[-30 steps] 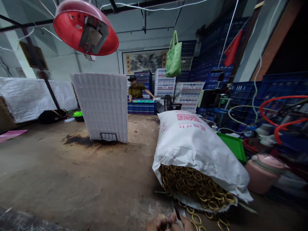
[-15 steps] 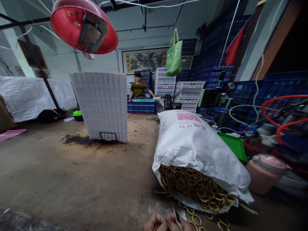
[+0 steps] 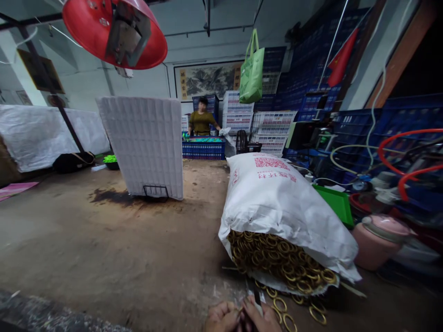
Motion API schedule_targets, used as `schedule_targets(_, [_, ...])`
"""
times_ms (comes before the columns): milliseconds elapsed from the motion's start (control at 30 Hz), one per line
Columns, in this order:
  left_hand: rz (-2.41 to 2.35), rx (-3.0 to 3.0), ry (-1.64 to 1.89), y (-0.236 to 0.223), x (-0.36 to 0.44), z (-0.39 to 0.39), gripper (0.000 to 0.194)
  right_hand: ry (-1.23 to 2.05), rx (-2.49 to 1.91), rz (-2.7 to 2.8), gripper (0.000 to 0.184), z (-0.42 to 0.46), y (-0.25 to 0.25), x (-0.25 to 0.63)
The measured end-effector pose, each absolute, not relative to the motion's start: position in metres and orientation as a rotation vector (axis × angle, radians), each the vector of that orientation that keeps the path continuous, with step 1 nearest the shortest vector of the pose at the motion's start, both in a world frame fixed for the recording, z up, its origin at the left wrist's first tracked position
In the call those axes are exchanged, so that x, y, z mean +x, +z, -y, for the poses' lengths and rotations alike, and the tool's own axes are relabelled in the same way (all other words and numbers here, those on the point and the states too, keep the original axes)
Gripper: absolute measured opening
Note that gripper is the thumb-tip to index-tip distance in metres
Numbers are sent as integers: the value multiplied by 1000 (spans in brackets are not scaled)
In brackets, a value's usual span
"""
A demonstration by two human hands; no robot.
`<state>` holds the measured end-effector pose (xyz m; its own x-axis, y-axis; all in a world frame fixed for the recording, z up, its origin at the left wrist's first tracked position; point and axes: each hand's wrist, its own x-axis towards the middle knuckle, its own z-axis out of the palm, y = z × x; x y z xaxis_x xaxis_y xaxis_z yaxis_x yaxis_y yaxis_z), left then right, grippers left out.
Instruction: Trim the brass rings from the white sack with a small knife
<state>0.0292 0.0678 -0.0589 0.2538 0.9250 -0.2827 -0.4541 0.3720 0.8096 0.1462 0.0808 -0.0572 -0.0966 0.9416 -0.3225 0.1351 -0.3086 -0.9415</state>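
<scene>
At the bottom edge, my left hand [image 3: 221,316] is closed, its fingers pinching what looks like a gold-coloured ring, mostly hidden by the fingers. Touching it, my right hand [image 3: 260,318] is closed round a small knife [image 3: 257,296], whose dark narrow blade points up and away. Just beyond both hands lies a white woven sack [image 3: 277,198] with red print. Its open mouth faces me, full of gold-coloured rings [image 3: 277,258]. Several loose rings [image 3: 317,315] have spilled onto the table to the right of my right hand.
The brown table [image 3: 155,263] carries a white padded panel [image 3: 145,147] on a black wire stand. A green tray [image 3: 334,203] and pink lidded bucket [image 3: 379,242] are right of the sack. A red lamp [image 3: 145,50] hangs overhead. A co-worker [image 3: 201,121] stands behind a blue crate [image 3: 204,150].
My hands show slightly higher in the picture, still pressed together. The view has tipped down a little. The co-worker's head and body have shifted slightly.
</scene>
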Motion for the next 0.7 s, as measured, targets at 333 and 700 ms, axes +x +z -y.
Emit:
schedule_targets(333, [-1046,885,896,-9,17,-46,36,1306,-1463,1509,26,-71,-12,148])
schedule_targets(700, [-1032,766,891,-4,17,-44,32,1400,-1384,1447,31,-72,-12,150])
